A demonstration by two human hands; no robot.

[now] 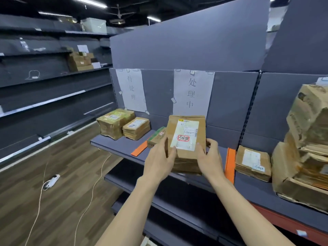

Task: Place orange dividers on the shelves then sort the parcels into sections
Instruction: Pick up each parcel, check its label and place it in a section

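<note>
**Parcel held upright between two dividers**

Both hands are gripping one brown parcel standing tilted on the grey shelf. Left hand is curling round its left edge; right hand is curling round its right edge, thumb lying on the front beside the white label. Label is carrying a red-framed stamp.

Parcel is sitting in the middle section, below the paper sign taped to the back panel. Left orange divider is lying flat on the shelf, just left of the left hand. Right orange divider is lying just right of the right hand.

A small green-topped parcel is resting just behind the left hand. Two parcels are sitting in the left section. A flat parcel is lying right of the right divider, beside a tall stack of parcels.
</note>
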